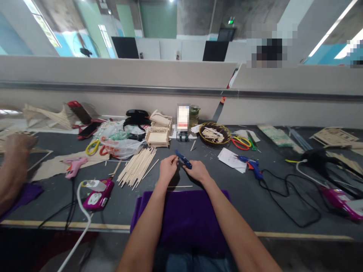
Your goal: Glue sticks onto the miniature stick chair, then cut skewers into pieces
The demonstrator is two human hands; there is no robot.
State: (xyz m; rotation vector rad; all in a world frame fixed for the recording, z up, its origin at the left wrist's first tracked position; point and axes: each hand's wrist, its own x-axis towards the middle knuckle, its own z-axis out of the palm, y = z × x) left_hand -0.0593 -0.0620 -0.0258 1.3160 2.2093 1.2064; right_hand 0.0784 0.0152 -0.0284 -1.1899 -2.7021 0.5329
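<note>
My right hand (197,170) is closed around a small blue tool (183,159) that looks like cutters or pliers, held just above the dark table (255,189). My left hand (168,169) is pinched at the tool's near end; I cannot make out whether it holds a thin stick. A single wooden stick (179,186) lies on the table just below both hands. A pile of wooden sticks (138,167) lies to the left of my left hand. A purple cloth (184,215) covers the table edge under my forearms.
A small wooden stick model (158,136) stands behind the pile. A woven basket (214,133) holds sticks. A pink glue gun (74,166), a blue glue gun (251,165) with black cable, a pink power strip (98,196) and another person's arm (13,166) at far left.
</note>
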